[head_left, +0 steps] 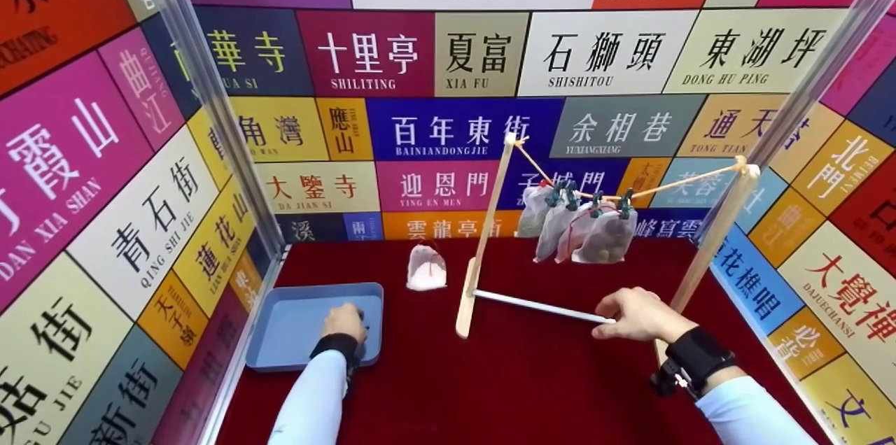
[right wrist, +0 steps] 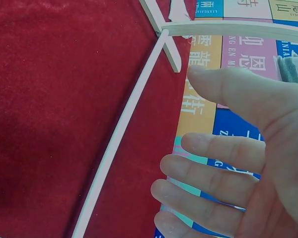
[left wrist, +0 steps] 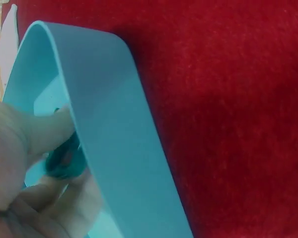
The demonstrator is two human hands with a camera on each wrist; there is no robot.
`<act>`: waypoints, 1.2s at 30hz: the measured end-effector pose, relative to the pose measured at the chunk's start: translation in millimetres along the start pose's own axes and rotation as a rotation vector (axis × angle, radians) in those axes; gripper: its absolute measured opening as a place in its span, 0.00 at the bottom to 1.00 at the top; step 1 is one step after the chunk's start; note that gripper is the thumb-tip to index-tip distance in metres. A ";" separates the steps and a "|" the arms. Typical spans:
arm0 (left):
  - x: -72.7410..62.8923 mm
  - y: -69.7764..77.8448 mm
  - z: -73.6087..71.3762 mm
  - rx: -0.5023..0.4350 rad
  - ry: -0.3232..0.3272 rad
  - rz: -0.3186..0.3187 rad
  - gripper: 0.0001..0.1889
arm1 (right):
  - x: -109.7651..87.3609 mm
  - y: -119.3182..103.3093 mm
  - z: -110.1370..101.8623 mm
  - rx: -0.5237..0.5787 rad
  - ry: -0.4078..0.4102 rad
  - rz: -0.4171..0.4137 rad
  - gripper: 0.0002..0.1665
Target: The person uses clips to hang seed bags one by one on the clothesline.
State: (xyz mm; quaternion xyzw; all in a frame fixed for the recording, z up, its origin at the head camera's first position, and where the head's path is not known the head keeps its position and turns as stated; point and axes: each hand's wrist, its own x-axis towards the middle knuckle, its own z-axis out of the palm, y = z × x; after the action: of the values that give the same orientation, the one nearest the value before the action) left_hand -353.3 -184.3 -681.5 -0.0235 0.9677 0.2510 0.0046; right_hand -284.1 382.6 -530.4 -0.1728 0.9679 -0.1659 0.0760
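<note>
My left hand (head_left: 343,324) reaches down into the blue tray (head_left: 271,322) at the left. In the left wrist view its thumb and fingers pinch a dark green clip (left wrist: 67,157) just inside the tray's wall. My right hand (head_left: 640,315) hovers by the right end of the white crossbar (head_left: 539,306) of a wooden rack. Seen from the right wrist, its fingers are spread and relaxed with nothing in them. Several small mesh bags (head_left: 603,236) hang from the rack's string (head_left: 668,186) on green clips (head_left: 627,200).
Another mesh bag (head_left: 425,270) with a white base sits on the red cloth (head_left: 420,375) between tray and rack. The rack's left post (head_left: 494,203) and right post (head_left: 715,242) stand upright. Sign-covered panels (head_left: 616,53) enclose the back and sides.
</note>
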 end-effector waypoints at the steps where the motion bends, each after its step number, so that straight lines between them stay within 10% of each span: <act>1: 3.3 -1.7 3.2 -0.006 0.011 0.012 0.10 | 0.0 -0.8 0.1 -0.006 0.000 -0.003 0.26; 7: 41.1 -28.2 43.3 -0.057 0.118 0.061 0.14 | -0.6 -4.9 -0.5 -0.015 0.000 -0.013 0.25; 10: 46.4 -19.8 41.0 -0.077 0.163 0.109 0.16 | -0.5 -6.9 -2.0 -0.012 0.000 -0.009 0.25; 17: 10.2 67.4 -29.7 -0.233 0.074 0.145 0.14 | 1.0 -15.3 -5.9 -0.008 0.008 -0.001 0.25; 25: -8.5 128.2 -40.9 -0.319 -0.009 0.286 0.13 | 1.8 -43.6 -9.6 -0.027 0.080 -0.062 0.19; 36: -39.9 207.4 -43.3 -0.488 -0.336 0.520 0.13 | 15.4 -95.7 7.9 0.000 0.307 -0.380 0.12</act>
State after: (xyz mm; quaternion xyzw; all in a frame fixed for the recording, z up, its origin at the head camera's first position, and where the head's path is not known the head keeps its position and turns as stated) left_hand -323.3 -22.5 -542.2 0.2633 0.8392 0.4666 0.0936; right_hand -267.1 290.1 -505.9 -0.3248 0.9181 -0.2016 -0.1044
